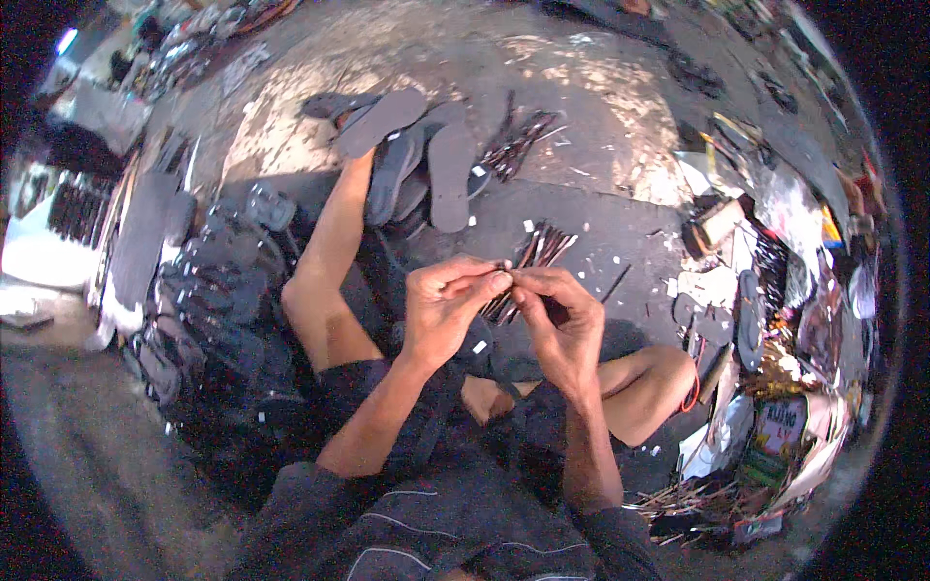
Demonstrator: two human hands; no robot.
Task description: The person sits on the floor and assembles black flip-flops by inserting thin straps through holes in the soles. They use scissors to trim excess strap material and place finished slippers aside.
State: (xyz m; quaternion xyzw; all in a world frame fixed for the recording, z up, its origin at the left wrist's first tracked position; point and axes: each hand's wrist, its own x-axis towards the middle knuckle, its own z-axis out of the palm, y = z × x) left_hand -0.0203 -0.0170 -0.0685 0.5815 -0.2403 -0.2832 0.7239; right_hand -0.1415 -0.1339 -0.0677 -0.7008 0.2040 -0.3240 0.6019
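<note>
Both hands meet at the middle of the head view, fingertips pinched close together. My left hand [450,302] is closed, thumb against forefinger, and my right hand [564,320] pinches right beside it. Between the fingertips is something small and dark, too tiny to name. Just beyond and partly behind the fingers, a bundle of thin dark strips [548,244] lies on the dark mat [620,228]. Farther off is a second bundle of strips [523,143]. Grey sandal soles [449,179] lie in a heap to its left, near my outstretched foot.
A large pile of dark sandals [228,290] spreads along my left. At the right lie a wooden-looking block [712,229], a loose dark sandal [749,320], plastic bags and scraps. More cut strips [678,513] are strewn at the lower right. Small white bits dot the mat.
</note>
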